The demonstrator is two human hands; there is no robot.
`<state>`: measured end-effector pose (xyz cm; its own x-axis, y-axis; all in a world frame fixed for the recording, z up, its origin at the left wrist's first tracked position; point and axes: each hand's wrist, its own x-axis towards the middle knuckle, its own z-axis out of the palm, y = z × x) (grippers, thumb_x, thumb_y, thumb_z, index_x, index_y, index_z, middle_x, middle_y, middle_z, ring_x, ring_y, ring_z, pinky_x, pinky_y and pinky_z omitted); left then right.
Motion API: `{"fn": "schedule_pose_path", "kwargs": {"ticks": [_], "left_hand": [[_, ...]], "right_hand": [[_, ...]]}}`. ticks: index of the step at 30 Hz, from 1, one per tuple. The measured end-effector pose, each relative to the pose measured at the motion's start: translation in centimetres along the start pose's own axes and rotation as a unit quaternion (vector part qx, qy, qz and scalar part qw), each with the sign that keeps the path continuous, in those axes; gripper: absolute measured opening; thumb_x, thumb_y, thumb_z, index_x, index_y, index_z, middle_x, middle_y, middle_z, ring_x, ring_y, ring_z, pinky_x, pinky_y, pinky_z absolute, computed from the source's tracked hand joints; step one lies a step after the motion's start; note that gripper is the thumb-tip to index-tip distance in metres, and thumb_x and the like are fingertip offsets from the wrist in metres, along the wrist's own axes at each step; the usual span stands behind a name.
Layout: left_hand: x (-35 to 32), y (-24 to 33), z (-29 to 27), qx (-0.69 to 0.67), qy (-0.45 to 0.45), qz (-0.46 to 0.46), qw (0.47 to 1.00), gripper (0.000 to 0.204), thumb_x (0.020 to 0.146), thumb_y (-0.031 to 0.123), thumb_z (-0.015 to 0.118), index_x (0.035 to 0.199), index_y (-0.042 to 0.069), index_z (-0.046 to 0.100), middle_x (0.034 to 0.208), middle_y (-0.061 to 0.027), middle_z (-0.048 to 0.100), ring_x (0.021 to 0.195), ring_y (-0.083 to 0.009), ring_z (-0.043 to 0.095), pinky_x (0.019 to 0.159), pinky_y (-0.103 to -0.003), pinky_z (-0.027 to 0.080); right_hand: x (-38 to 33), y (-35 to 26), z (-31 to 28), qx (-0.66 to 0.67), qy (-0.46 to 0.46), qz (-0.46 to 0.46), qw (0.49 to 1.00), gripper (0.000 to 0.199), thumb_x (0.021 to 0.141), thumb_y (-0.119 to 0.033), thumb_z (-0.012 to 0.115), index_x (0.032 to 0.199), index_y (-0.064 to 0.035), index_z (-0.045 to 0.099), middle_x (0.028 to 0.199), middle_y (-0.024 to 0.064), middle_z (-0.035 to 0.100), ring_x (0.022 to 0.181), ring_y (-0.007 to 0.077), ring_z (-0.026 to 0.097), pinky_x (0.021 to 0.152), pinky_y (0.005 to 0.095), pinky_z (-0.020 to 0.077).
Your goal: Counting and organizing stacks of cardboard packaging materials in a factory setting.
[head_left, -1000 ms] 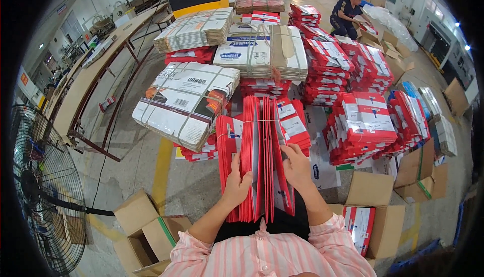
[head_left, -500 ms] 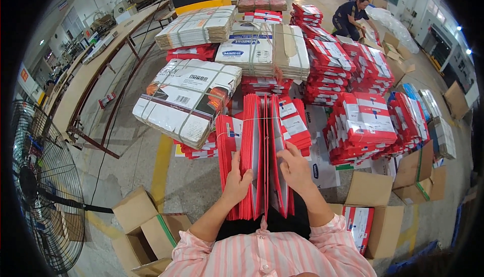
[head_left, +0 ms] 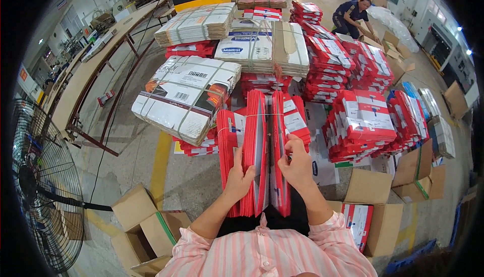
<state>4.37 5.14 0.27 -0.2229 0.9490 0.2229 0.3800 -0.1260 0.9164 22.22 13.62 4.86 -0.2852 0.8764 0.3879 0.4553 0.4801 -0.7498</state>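
Observation:
A bundle of red flat printed cartons [head_left: 255, 153] stands on edge in front of me, parted into a thick left section and a thinner right section [head_left: 278, 171]. A thin pale string [head_left: 267, 114] runs across the upper part. My left hand [head_left: 238, 180] grips the left section, its thumb on the near face and its fingers along the outer side. At the right section, my right hand [head_left: 297, 168] has its fingers curled and thumb bent in against the carton edges. The fingertips' exact hold there is partly hidden. Another red carton bunch [head_left: 229, 130] leans just left.
Strapped white carton bundles [head_left: 186, 95] lie ahead on red stacks. More red stacks [head_left: 365, 118] stand right. Open brown boxes [head_left: 151, 226] flank me, one holding red cartons [head_left: 358, 224]. A fan [head_left: 48, 186] stands left; a person [head_left: 353, 17] crouches at far right.
The loose leaves in the middle gap have closed up against the two sections. My right hand has shifted slightly, its fingers more curled; my left hand stays nearly where it was.

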Motion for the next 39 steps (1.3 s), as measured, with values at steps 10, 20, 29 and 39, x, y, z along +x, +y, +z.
{"fn": "schedule_pose_path", "kwargs": {"ticks": [10, 20, 29, 39], "left_hand": [[0.2, 0.4, -0.1, -0.011, -0.01, 0.0, 1.0, 0.071, 0.093, 0.019, 0.054, 0.15, -0.002, 0.016, 0.134, -0.0287, 0.048, 0.121, -0.0337, 0.054, 0.102, -0.038, 0.041], [-0.1, 0.3, 0.2, -0.01, -0.005, 0.017, 1.0, 0.07, 0.094, 0.018, 0.054, 0.15, -0.001, 0.017, 0.129, -0.0278, 0.053, 0.115, -0.0345, 0.059, 0.098, -0.039, 0.044], [0.3, 0.0, 0.0, -0.058, -0.025, 0.005, 0.998, 0.073, 0.094, 0.021, 0.059, 0.149, -0.003, 0.018, 0.139, -0.0238, 0.046, 0.128, -0.0277, 0.049, 0.107, -0.035, 0.036], [0.5, 1.0, 0.1, -0.171, -0.07, -0.067, 0.981, 0.086, 0.085, 0.017, 0.073, 0.15, -0.003, 0.019, 0.142, -0.0162, 0.043, 0.129, -0.0204, 0.043, 0.11, -0.033, 0.032]], "right_hand": [[0.1, 0.0, -0.9, -0.105, -0.06, -0.061, 0.991, 0.037, 0.08, -0.005, 0.062, 0.116, -0.0132, 0.063, 0.136, 0.0252, 0.045, 0.114, 0.0416, 0.055, 0.083, 0.0457, 0.0524], [-0.4, 0.1, 0.9, -0.057, 0.054, -0.065, 0.995, 0.035, 0.071, -0.013, 0.071, 0.098, -0.004, 0.051, 0.126, 0.0275, 0.052, 0.09, 0.0393, 0.065, 0.071, 0.0437, 0.053], [0.0, 0.1, 0.3, -0.099, 0.006, -0.067, 0.993, 0.03, 0.072, 0.001, 0.06, 0.101, -0.0068, 0.064, 0.135, 0.0224, 0.047, 0.103, 0.0381, 0.061, 0.079, 0.0425, 0.0529], [0.1, -0.8, 0.6, -0.077, -0.001, -0.045, 0.996, 0.027, 0.078, -0.014, 0.067, 0.102, -0.0069, 0.057, 0.136, 0.0271, 0.044, 0.112, 0.0397, 0.057, 0.086, 0.0444, 0.0503]]}}
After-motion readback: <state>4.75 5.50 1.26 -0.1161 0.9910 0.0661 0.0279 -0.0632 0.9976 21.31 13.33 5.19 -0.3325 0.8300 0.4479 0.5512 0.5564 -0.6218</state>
